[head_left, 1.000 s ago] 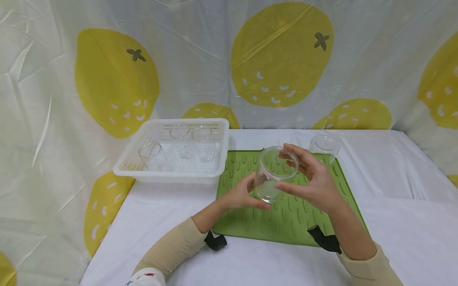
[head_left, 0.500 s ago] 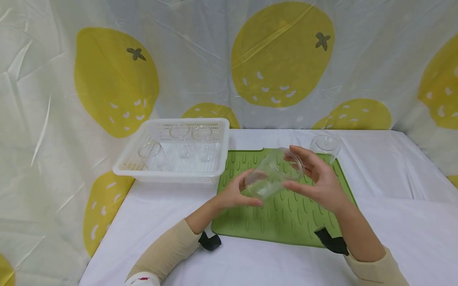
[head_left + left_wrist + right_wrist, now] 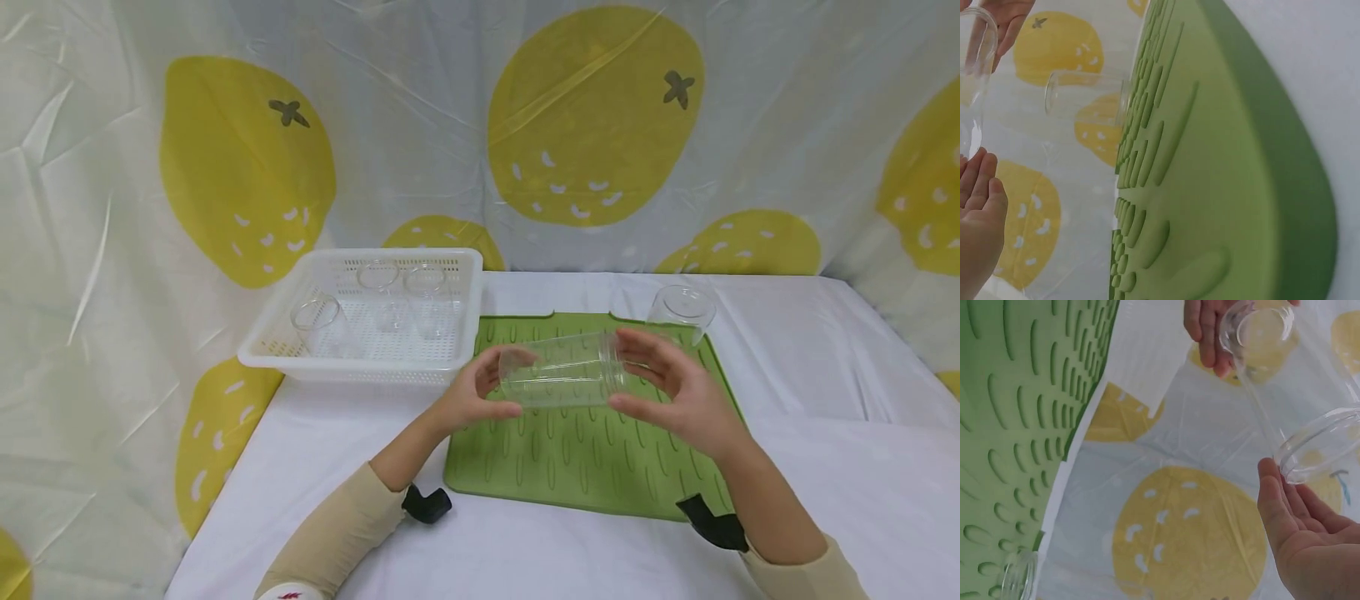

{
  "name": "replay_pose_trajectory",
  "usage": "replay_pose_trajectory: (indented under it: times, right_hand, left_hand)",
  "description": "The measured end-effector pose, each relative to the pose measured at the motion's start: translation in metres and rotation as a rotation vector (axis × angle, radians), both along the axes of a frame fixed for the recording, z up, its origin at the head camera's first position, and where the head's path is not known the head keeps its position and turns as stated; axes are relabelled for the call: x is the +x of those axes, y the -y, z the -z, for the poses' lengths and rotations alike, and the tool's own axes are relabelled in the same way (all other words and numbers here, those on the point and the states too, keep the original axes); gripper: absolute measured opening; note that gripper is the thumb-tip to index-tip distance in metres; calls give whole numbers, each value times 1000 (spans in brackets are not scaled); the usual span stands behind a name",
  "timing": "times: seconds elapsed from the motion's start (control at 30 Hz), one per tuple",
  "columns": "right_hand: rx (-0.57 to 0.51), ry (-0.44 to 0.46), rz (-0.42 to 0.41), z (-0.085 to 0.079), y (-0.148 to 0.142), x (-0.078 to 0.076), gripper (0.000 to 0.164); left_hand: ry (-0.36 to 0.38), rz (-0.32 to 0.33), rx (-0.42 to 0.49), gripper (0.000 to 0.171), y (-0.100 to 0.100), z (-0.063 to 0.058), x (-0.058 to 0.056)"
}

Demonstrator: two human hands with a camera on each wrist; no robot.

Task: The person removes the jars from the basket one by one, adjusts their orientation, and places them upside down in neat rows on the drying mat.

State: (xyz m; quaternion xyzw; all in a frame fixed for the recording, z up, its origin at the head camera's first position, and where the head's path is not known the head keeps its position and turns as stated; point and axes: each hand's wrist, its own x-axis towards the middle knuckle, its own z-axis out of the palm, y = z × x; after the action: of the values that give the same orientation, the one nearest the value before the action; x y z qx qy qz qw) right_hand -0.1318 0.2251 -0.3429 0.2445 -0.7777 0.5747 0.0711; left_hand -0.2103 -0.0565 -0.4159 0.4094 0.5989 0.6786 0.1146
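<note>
A clear glass tumbler (image 3: 562, 372) lies nearly level in the air over the green ribbed mat (image 3: 570, 462), its ringed rim turned right. My left hand (image 3: 474, 390) grips the base end between thumb and fingers. At the rim end, my right hand (image 3: 684, 398) holds the glass with the thumb below and fingers beyond. The right wrist view shows the tumbler (image 3: 1300, 381) spanning both hands, the thick round base by the left fingers. In the left wrist view only part of the glass shows, above the left hand (image 3: 982, 219).
Another clear glass (image 3: 682, 308) stands upside down at the mat's far right corner. To the left sits a white perforated basket (image 3: 352, 372) with 3 upright glasses inside, one being the front glass (image 3: 318, 325). White cloth covers the table; a lemon-print curtain (image 3: 420, 125) hangs behind.
The tumbler has tipped from nearly upright to lying sideways, its rim swinging right. My left hand has moved left and my right hand slightly right and down. Basket and other glasses are unmoved.
</note>
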Motion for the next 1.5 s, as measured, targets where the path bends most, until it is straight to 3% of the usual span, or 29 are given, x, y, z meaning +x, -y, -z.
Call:
replay_pose_trajectory:
  times: [0.43,0.73,0.93,1.2,1.5]
  right_hand:
    - [33,110,-53,19,7,-3,70]
    - [76,148,-55,32,13,-5,70]
    - [78,159,-77,40,16,-7,64]
    - [82,170,-100,48,22,-8,63]
    - [87,199,-121,58,28,-10,66]
  left_hand:
    - [-8,-82,95,95,10,-21,2]
    - [-1,-76,112,92,9,-27,0]
    - [5,-92,115,101,6,-33,1]
    - [-67,-75,177,99,-5,-40,3]
    - [-105,-61,162,98,-18,-47,5]
